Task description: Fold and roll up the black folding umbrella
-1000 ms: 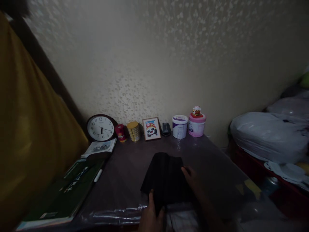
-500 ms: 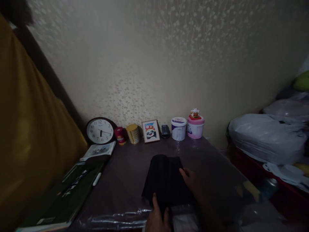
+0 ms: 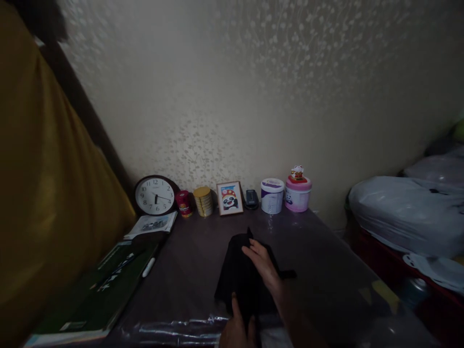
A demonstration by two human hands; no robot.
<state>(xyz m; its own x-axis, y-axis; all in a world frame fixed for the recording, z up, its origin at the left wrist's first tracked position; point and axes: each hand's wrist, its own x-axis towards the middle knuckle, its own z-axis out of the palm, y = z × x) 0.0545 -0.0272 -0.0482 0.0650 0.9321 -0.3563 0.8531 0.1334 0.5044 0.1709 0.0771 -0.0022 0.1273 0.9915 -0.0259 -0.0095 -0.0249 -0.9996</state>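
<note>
A folded black garment lies on the dark table, near its front edge. My right hand rests on top of the cloth with fingers closed on its far fold, and one corner stands up by the fingertips. At the bottom edge of the view my left hand pinches the near edge of the same cloth, thumb on top.
Along the wall stand a round clock, a red tin, a gold tin, a panda picture frame, and white and pink tubs. Books lie left. A yellow curtain hangs left; bagged bedding sits right.
My right hand has moved left from the cloth's right edge onto its middle, folding that side over so the cloth is narrower. My left hand stays at the near edge.
</note>
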